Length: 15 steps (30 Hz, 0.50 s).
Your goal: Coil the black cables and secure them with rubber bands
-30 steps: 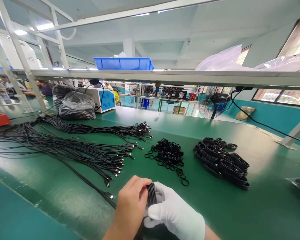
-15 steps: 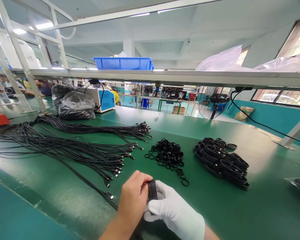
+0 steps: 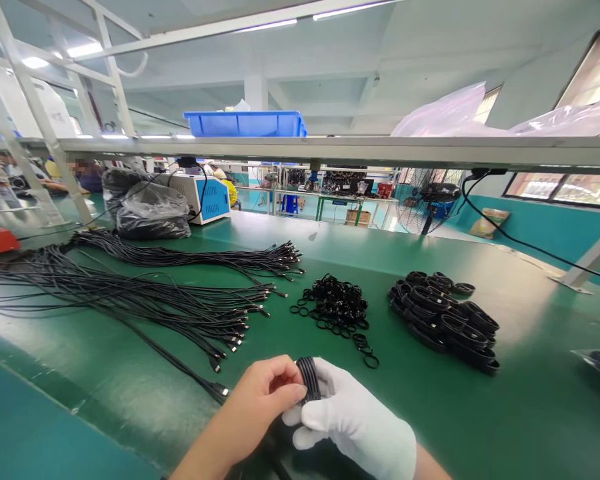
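Gripping coiled black cable (image 3: pixel 309 378) between bare left hand (image 3: pixel 260 400) and gloved right hand (image 3: pixel 353 420); both clenched on it above green bench (image 3: pixel 130 393); loose rings (image 3: pixel 336 305) beyond.

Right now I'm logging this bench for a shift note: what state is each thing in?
coiled cable: wound tight, pinched between both hands
left hand: bare, gripping the coil
right hand: white-gloved, gripping the coil
loose cables: uncoiled, spread flat
small rings: heaped loose
finished coils: wound, piled
fan: cannot tell if running
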Available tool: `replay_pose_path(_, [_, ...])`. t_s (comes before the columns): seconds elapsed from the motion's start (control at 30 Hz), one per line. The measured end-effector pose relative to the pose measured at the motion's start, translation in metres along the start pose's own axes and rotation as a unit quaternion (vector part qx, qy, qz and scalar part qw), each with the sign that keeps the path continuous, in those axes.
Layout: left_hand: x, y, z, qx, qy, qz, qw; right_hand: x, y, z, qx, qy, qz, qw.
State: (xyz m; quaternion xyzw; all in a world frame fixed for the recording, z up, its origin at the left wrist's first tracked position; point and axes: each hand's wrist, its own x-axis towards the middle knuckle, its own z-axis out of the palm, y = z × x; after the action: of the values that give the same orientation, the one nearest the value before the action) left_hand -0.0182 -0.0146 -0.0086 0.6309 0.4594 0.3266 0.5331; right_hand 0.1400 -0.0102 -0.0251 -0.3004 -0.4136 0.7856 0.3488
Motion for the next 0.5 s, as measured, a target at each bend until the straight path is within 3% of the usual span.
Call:
replay_pose_path(0.17, [-0.002,0.008,-0.002,0.098,0.022,0.016,0.995,0.0,0.002,-0.006,0.033,-0.031,-0.007,0.999])
replay_pose_path(0.3, [0.0,0.01,-0.015,0.03,0.074,0.027,0.996,-0.004,0.004,-0.012,0.141,-0.128,0.015,0.982])
replay_pose_path(0.4, [0.005,0.002,-0.023,-0.078,-0.024,0.036,0.996,-0.007,0.004,-0.01,0.186,-0.198,0.053,0.961])
replay_pose_path(0.5, [0.012,-0.01,-0.025,-0.159,-0.102,0.045,0.981,-0.005,0.009,-0.008,0.185,-0.204,0.082,0.958])
